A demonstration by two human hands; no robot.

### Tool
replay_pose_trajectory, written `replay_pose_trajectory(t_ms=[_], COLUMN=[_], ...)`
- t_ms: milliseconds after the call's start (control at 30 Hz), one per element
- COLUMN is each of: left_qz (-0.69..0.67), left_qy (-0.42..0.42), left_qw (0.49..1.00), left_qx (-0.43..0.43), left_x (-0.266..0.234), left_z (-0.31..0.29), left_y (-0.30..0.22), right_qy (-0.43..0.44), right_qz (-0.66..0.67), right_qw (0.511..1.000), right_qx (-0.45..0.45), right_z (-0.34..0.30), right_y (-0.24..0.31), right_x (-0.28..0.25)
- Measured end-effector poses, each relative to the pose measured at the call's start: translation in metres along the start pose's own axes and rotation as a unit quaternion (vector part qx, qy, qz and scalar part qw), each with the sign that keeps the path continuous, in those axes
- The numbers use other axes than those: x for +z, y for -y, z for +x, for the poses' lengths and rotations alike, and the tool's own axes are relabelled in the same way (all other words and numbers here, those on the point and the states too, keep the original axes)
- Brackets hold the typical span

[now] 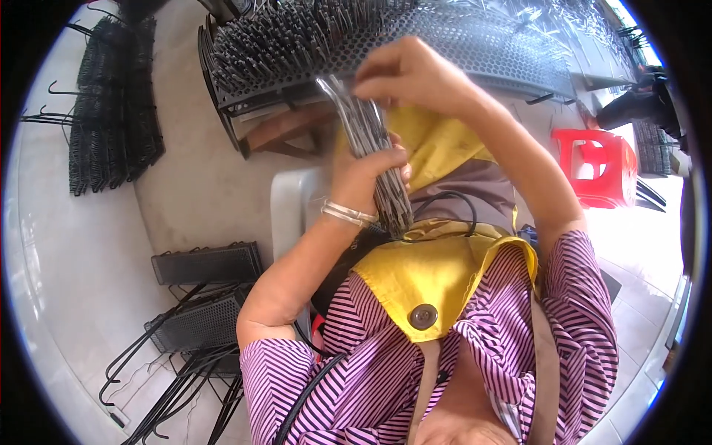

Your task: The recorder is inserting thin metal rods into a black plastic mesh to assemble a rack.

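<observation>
rods [267,52] on the table [515,67] ahead, stool [619,170] right, bundle [365,130] in left hand [363,172]

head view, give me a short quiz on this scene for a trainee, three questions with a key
1. Which hand grips the bundle of thin rods?
2. True or false: the right hand is near the end of the bundle that is lower in the picture.
3. What colour is the plastic stool on the picture's right? a) blue b) red c) green

Key:
1. The left hand.
2. False: the right hand is near the end higher in the picture.
3. b) red.
</observation>
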State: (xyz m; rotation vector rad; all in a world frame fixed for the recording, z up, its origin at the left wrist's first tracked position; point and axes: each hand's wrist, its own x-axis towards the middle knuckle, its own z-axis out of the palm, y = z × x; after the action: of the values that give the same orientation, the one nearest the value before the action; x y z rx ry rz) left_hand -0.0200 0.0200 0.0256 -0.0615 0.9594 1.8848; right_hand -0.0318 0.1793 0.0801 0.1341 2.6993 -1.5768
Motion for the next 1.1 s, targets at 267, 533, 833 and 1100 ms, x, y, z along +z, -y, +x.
replay_pose_trajectory(t_ms=[267, 533, 833, 1100], left_qz=[0.019, -0.012, -0.003, -0.01], left_qy=[0.013, -0.019, -0.013, 0.006], left_qw=[1.0, 0.999, 0.999, 0.999], left_qx=[-0.018, -0.031, -0.032, -0.032], left_x=[0.001, -0.002, 0.0, -0.001], left_z=[0.001, 0.001, 0.001, -0.001], left_y=[0.003, 0.004, 0.005, 0.002], right_qy=[-0.177, -0.415, -0.251, -0.012], right_qz=[0.143, -0.072, -0.337, -0.005], right_qw=[0.972, 0.881, 0.859, 1.0], right_qx=[0.062, -0.217, -0.291, 0.022], right_z=[-0.01, 0.042, 0.07, 0.001], right_y=[-0.007, -0.006, -0.035, -0.008], right_x=[-0.02, -0.017, -0.004, 0.001])
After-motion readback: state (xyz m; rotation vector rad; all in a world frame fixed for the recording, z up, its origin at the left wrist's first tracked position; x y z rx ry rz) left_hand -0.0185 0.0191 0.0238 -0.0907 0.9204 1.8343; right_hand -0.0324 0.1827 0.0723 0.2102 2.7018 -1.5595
